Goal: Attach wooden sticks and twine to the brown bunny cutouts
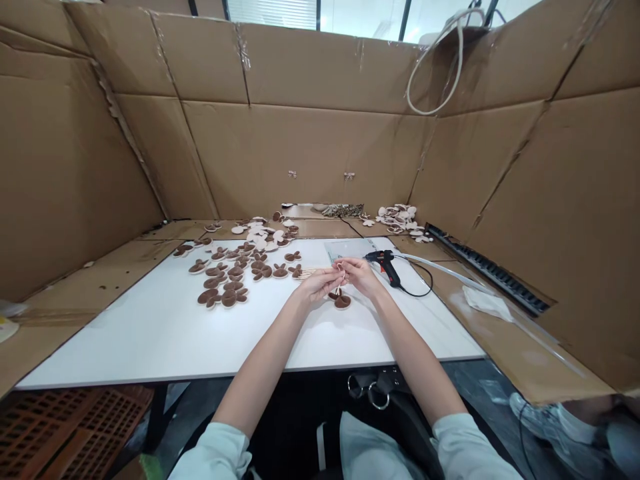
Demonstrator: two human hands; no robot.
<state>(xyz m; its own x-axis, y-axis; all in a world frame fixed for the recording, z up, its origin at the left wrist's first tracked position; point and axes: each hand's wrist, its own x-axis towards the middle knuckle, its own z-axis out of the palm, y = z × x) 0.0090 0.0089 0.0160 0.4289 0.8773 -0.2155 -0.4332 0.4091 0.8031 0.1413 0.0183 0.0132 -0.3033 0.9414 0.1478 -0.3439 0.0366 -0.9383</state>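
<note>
1. Head view looks down on both hands over a white table [150, 353], the left hand [315, 285] and the right hand [357, 275] together at the fingertips.
2. Both hands pinch a thin pale loop [340, 269], too small to tell its material.
3. A brown-and-cream cutout [342, 301] with two rounded lobes lies on the table just below the hands.
4. A black-and-red hot glue gun [385, 265] lies just beside the right hand, its black cord curling to the right, on a clear plastic sheet's edge [345, 250].
5. Left of the hands, a scatter of matching cutouts [220, 280] and a few thin wooden sticks [313, 271] lie close by.
6. Farther back, a heap of cream pieces [397, 219] sits beyond the table, with cardboard walls [300, 147] around the whole area.
</note>
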